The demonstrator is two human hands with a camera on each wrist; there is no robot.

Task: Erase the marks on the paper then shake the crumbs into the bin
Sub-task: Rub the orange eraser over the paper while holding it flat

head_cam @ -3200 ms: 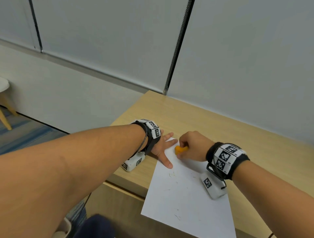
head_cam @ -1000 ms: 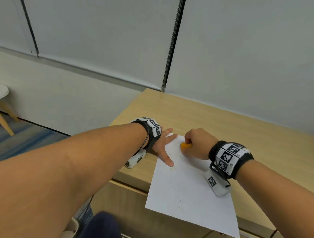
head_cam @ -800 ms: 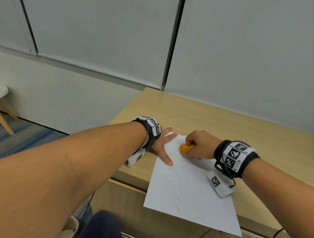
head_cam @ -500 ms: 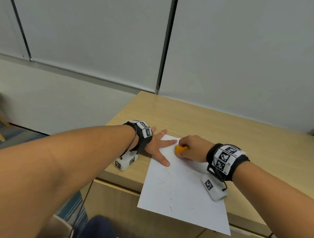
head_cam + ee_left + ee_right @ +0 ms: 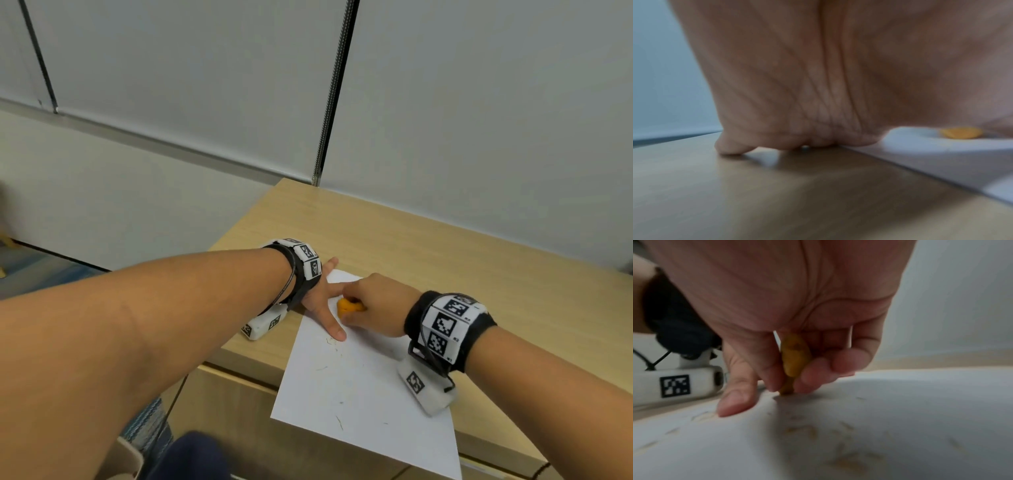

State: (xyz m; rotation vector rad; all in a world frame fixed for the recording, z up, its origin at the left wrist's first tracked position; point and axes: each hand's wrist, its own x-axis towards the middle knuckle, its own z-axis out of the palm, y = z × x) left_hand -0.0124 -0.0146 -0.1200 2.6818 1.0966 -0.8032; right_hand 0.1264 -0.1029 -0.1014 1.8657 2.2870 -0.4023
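Note:
A white sheet of paper (image 5: 363, 387) lies on the wooden desk (image 5: 445, 246), its near end overhanging the front edge. My left hand (image 5: 325, 301) lies flat with spread fingers on the sheet's far left corner, pressing it down. My right hand (image 5: 373, 305) pinches an orange eraser (image 5: 347, 306) between thumb and fingertips, its tip on the paper right beside my left thumb. In the right wrist view the eraser (image 5: 794, 358) stands upright, touching the sheet (image 5: 900, 418). Thin crumbs (image 5: 805, 431) lie scattered over the paper. No bin shows clearly.
The desk stands against a grey partition wall (image 5: 479, 102), with its left edge (image 5: 239, 229) near my left wrist. Drawer fronts (image 5: 233, 394) sit below the front edge. A pale rounded object (image 5: 123, 459) shows on the floor at bottom left.
My right hand has rubbed the eraser back and forth in short strokes near the sheet's far left corner. My left hand has stayed flat on the paper. More crumbs lie on the sheet.

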